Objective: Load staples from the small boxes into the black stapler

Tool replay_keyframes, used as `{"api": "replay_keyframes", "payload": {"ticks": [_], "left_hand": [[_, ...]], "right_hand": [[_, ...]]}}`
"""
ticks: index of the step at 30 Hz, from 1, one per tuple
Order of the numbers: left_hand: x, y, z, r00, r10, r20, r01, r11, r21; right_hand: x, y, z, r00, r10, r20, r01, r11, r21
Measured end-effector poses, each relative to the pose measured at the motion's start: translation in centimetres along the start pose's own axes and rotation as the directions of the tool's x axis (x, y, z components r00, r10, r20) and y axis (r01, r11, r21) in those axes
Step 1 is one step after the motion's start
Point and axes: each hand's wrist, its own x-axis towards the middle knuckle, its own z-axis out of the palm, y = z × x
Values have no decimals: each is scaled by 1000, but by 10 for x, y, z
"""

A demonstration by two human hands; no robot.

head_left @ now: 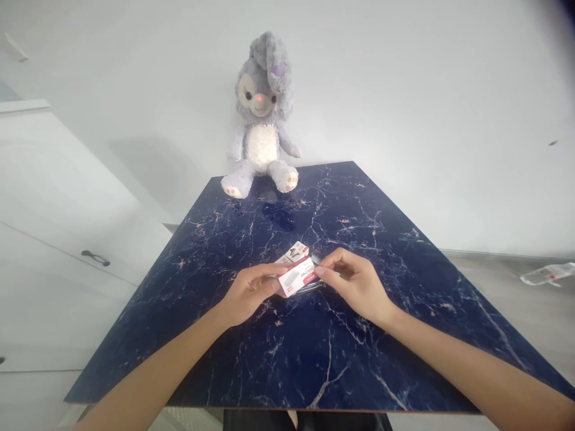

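My left hand (251, 290) grips the left end of a small white-and-red box (299, 276) between thumb and fingers. A grey block, which looks like a strip of staples, is printed on its side. My right hand (354, 281) is closed in a pinch at the box's right end, where a small grey strip (315, 260) shows by the fingertips. Whether that strip is inside the box or apart from it, I cannot tell. Just behind lies a second white-and-red box (294, 251) with a black picture on it. Something dark and shiny (314, 288) shows partly beneath the held box.
A grey plush rabbit (263, 131) sits at the far edge of the dark blue marbled table (314, 353), against the white wall. White drawers (67, 269) stand to the left. A clear plastic bottle (548, 274) lies on the floor at the right.
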Motion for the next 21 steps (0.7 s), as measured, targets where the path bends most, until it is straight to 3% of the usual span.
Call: {"api": "replay_keyframes", "payload": {"ticks": [5, 8, 10, 14, 16, 21], "left_hand": [[-1, 3, 6, 999, -36, 20, 37, 999, -10], [0, 4, 3, 995, -61, -83, 64, 997, 35], [5, 3, -4, 972, -68, -223, 76, 997, 26], [19, 0, -27, 879, -77, -470, 58, 997, -57], [25, -2, -36, 854, -95, -512, 85, 995, -44], [29, -13, -43, 838, -149, -524, 214, 975, 65]], "right_hand": [[-2, -2, -1, 997, -76, 4, 76, 980, -184], [-2, -3, -1, 997, -76, -19, 71, 976, -208], [0, -4, -3, 997, -29, -70, 18, 987, -157], [11, 0, -14, 983, 116, -146, -117, 993, 1], [18, 7, -19, 973, 186, -135, -178, 981, 75], [29, 27, -27, 923, 377, -82, -340, 895, 290]]}}
